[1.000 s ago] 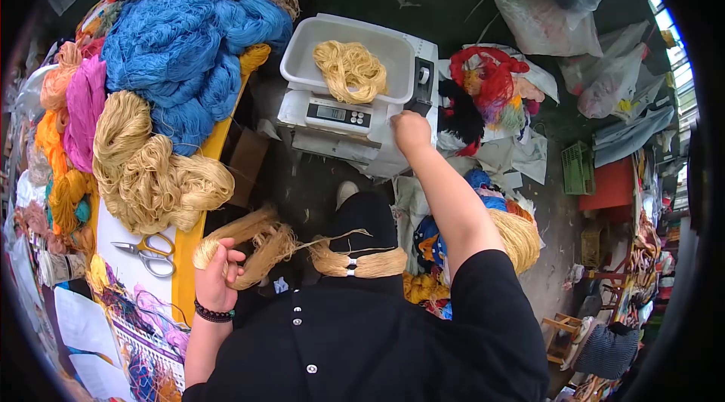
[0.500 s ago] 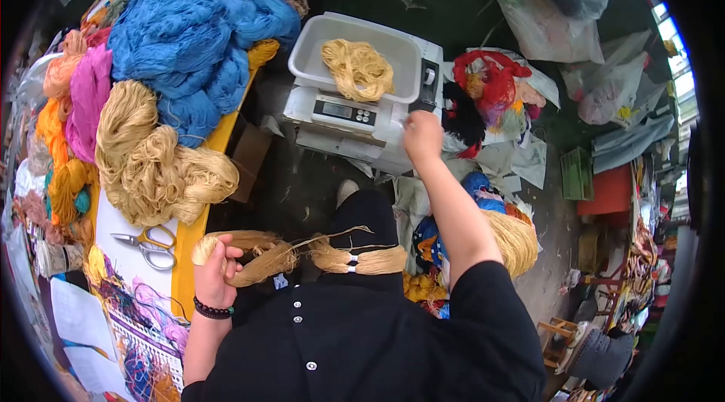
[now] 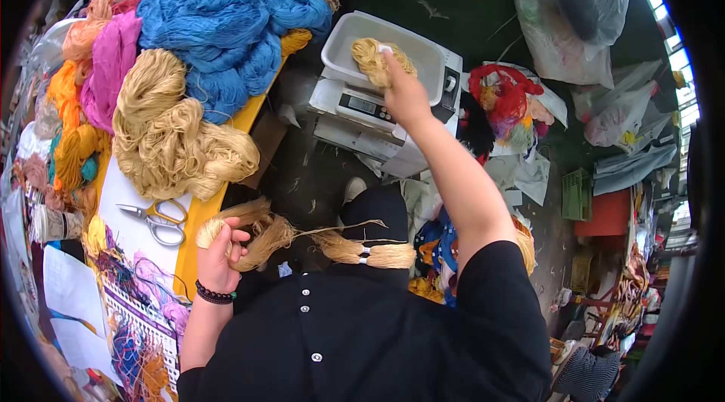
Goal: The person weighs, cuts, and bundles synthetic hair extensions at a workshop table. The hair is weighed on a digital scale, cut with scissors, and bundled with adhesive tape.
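Clenched around one end of a tan skein (image 3: 266,239), my left hand (image 3: 219,260) sits just off the yellow edge of the table (image 3: 198,215), thumb over the strands. That skein runs from my fist across my lap to a second thick part, bound with a pale band, that lies against my black shirt (image 3: 362,341).

My right hand (image 3: 405,92) is stretched forward into the white tray (image 3: 434,62) on top of the scale (image 3: 362,126), fingers (image 3: 387,53) down on the bundle of pale yellow yarn (image 3: 370,58) that lies inside the tray. Whether those fingers have closed on the yarn I cannot tell. The scale has a small display and a row of buttons on its front, but the digits are too small to read.

On the table to my left, scissors (image 3: 162,221) with yellow handles lie on a white sheet near the edge. Behind them is a heap of tan yarn (image 3: 174,138), then blue yarn (image 3: 219,17) at the far corner, with pink yarn (image 3: 109,70) and orange yarn (image 3: 68,145) along the far left side. Red yarn (image 3: 502,92) lies on the floor just right of the scale, with plastic bags (image 3: 581,17) beyond it
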`<state>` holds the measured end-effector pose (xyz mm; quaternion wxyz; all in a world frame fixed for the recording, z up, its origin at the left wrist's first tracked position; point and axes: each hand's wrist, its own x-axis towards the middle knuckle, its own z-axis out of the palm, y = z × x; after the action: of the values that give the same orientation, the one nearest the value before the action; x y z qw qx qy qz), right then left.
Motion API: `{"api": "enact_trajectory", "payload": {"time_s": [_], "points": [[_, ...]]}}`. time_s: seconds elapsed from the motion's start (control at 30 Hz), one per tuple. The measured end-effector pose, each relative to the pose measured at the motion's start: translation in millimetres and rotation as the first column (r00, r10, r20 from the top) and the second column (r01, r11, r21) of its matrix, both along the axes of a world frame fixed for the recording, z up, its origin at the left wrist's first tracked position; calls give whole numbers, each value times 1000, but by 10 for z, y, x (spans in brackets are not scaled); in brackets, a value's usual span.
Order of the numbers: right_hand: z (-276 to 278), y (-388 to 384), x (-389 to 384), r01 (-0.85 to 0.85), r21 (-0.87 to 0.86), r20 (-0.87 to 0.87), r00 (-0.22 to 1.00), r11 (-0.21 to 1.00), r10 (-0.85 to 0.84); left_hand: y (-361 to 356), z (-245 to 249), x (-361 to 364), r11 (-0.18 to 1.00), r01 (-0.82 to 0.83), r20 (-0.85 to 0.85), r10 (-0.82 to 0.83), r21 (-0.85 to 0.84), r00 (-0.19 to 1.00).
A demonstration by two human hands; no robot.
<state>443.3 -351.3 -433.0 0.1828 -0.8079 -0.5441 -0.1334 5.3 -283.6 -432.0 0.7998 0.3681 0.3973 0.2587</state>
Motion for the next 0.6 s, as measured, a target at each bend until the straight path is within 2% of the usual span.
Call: {"api": "enact_trajectory", "payload": {"time_s": [0.03, 0.07, 0.1, 0.13, 0.2, 0.23, 0.27, 0.3, 0.33, 0.37, 0.4, 0.43, 0.47, 0.5, 0.53, 0.57, 0.6], "points": [[103, 44, 4, -12, 159, -221, 974, 987, 48, 6, 0, -34, 1000, -6, 7, 6, 0, 1000], [245, 67, -29, 12, 311, -421, 898, 950, 126, 10, 5, -67, 1000, -7, 5, 7, -3, 1000], [774, 32, -289, 143, 327, -882, 402, 934, 247, 19, 6, -94, 1000, -7, 5, 7, -6, 1000], [1079, 30, -392, 166, 502, -854, 252, 849, 455, 36, -2, -123, 1000, -9, 18, 9, -7, 1000], [1861, -122, -669, 37, 633, -765, 180, 773, 618, 80, -26, -204, 1000, -17, 61, 17, -4, 998], [2206, -230, -866, -20, 708, -675, 275, 706, 685, 96, -39, -246, 998, -21, 100, 27, -56, 995], [2545, -366, -1071, -68, 735, -618, 341, 674, 708, 107, 17, -280, 991, 18, 214, 10, -131, 977], [2797, -472, -1286, -154, 746, -499, 516, 648, 696, 114, 70, -314, 977, 68, 327, 1, -201, 945], [2989, -596, -1473, -220, 791, -420, 484, 571, 768, 136, 21, -362, 942, 220, 522, -57, -255, 851], [3159, -720, -1468, -387, 748, -395, 394, 539, 830, 130, 35, -377, 899, 298, 620, -38, -321, 784], [3189, -890, -1590, -329, 817, -280, 489, 473, 826, 124, 48, -394, 846, 380, 706, -6, -374, 708], [3197, -789, -2022, -136, 887, -243, 674, 441, 697, 131, -3, -427, 822, 466, 767, -58, -326, 639], [3174, -685, -2439, 47, 935, -237, 819, 351, 523, 140, -33, -418, 809, 556, 832, -168, -190, 529], [3160, -911, -2533, -94, 786, -364, 729, 611, 580, 131, -28, -389, 778, 627, 872, -274, -48, 406], [3136, -1090, -2569, -266, 560, -505, 640, 784, 578, 49, 147, -371, 786, 615, 836, -293, -66, 465], [2763, -790, -2813, -3, 802, -390, 753, 597, 529, -11, 293, -317, 779, 625, 820, -385, 44, 423], [2666, -682, -2973, 177, 752, -617, 529, 635, 583, -57, 417, -260, 762, 629, 793, -475, 154, 381]]}}
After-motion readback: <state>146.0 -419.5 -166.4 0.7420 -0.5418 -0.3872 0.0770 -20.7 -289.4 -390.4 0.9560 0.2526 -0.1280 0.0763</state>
